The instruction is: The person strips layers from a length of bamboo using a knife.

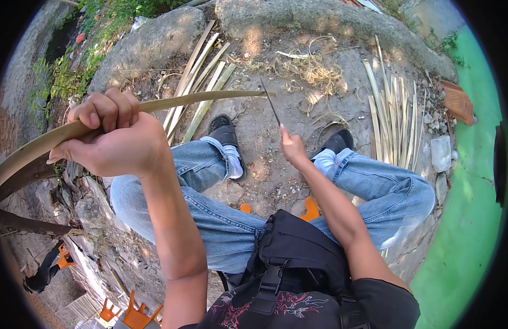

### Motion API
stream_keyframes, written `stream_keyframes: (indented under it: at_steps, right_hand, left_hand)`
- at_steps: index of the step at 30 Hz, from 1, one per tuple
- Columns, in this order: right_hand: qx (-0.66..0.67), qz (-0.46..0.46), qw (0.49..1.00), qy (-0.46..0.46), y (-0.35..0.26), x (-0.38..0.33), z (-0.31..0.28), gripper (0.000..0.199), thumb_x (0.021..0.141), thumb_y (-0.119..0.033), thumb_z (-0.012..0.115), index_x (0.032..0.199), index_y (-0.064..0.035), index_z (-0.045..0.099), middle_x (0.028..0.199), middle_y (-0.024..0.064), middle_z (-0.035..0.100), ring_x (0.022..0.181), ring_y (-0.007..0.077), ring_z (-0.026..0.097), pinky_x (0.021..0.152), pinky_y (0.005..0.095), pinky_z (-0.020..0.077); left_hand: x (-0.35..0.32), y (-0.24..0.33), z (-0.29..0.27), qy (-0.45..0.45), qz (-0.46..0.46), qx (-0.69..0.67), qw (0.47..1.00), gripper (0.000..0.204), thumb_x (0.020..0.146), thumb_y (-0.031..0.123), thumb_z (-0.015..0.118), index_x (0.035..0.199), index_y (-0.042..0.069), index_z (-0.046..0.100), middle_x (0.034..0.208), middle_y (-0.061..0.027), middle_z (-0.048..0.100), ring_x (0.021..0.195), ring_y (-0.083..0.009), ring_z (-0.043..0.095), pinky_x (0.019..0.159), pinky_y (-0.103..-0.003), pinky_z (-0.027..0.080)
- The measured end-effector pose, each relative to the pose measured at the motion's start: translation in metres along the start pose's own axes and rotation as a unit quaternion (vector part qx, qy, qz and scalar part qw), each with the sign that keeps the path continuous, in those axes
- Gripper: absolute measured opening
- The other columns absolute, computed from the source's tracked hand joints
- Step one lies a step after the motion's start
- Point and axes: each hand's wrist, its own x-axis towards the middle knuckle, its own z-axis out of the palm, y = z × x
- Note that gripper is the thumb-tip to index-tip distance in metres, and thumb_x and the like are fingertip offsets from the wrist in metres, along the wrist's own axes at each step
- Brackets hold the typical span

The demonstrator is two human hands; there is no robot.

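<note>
Strip (202, 97) of greenish material, long and flat like split bamboo, comes in from the left edge, passes through the left hand (114, 134) and arches rightward to a free end above the ground (254, 186), ahead of the person's knees. The left hand's fingers are curled tightly over the strip, the thumb beneath. Near the free end, the thin dark blade of a knife (271, 104) crosses the strip; whether the two touch, I cannot tell. The right hand (292, 147) holds the knife, fingers closed around its handle, which is mostly hidden, with the blade pointing away from the body.

Beyond the blade, a loose heap of curly pale shavings (315, 77) lies on the ground. Similar strips lie in a bundle on the left (202, 82), beyond the left sandal (226, 134), and in a fanned bundle on the right (395, 118), past the right sandal (339, 141). Rough grey stone blocks (320, 19) border the far side. Nearer, blue jeans (210, 219) spread wide around a black bag (298, 247) at the lap. A reddish-brown brick (457, 102) rests near the green surface (457, 230) on the right, and orange chairs (136, 317) stand at lower left.
</note>
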Motion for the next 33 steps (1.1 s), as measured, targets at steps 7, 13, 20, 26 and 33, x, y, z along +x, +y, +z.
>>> stream_keyframes:
  at_steps: [7, 13, 20, 26, 33]
  right_hand:
    - [0.064, -0.111, 0.991, -0.033, -0.040, -0.024, 0.001, 0.070, 0.090, -0.055, 0.042, 0.061, 0.0076, 0.055, 0.054, 0.0270, 0.050, 0.055, 0.0378, 0.055, 0.059, 0.0465, 0.0398]
    - [-0.112, -0.009, 0.992, 0.049, 0.066, 0.040, -0.017, 0.077, 0.089, -0.061, 0.039, 0.061, 0.0083, 0.057, 0.057, 0.0277, 0.055, 0.059, 0.0386, 0.058, 0.062, 0.0479, 0.0418]
    - [-0.041, -0.026, 0.997, 0.062, 0.076, 0.047, 0.015, 0.074, 0.088, -0.062, 0.042, 0.053, 0.0020, 0.053, 0.047, 0.0150, 0.049, 0.051, 0.0255, 0.057, 0.054, 0.0400, 0.0424]
    - [-0.017, 0.116, 0.993, 0.015, 0.091, 0.060, 0.018, 0.076, 0.088, -0.063, 0.038, 0.078, 0.0073, 0.065, 0.079, 0.0350, 0.059, 0.085, 0.0455, 0.061, 0.076, 0.0496, 0.0437]
    - [0.123, 0.081, 0.984, 0.101, 0.057, 0.034, 0.034, 0.077, 0.090, -0.060, 0.037, 0.062, 0.0080, 0.059, 0.050, 0.0211, 0.052, 0.053, 0.0344, 0.054, 0.058, 0.0473, 0.0393]
  left_hand:
    - [0.007, 0.009, -0.008, -0.026, 0.014, -0.020, 0.999, 0.058, 0.093, 0.061, 0.018, 0.063, 0.014, 0.030, 0.050, 0.0020, 0.019, 0.043, -0.0099, 0.014, 0.041, -0.026, 0.010]
    - [0.003, 0.003, -0.006, -0.005, -0.010, -0.017, 1.000, 0.058, 0.093, 0.061, 0.016, 0.062, 0.014, 0.030, 0.051, 0.0019, 0.018, 0.045, -0.0104, 0.012, 0.042, -0.026, 0.010]
    - [0.010, 0.000, -0.007, 0.017, 0.012, 0.005, 1.000, 0.058, 0.094, 0.059, 0.015, 0.063, 0.012, 0.031, 0.051, 0.0005, 0.019, 0.045, -0.0107, 0.013, 0.041, -0.026, 0.011]
    - [0.017, -0.001, -0.012, 0.021, 0.020, 0.011, 1.000, 0.060, 0.094, 0.060, 0.012, 0.064, 0.012, 0.031, 0.051, 0.0004, 0.020, 0.044, -0.0113, 0.014, 0.040, -0.026, 0.013]
    - [0.009, 0.002, -0.007, 0.048, 0.030, 0.057, 0.997, 0.064, 0.093, 0.062, 0.010, 0.066, 0.010, 0.034, 0.053, -0.0004, 0.023, 0.046, -0.0115, 0.018, 0.042, -0.025, 0.016]
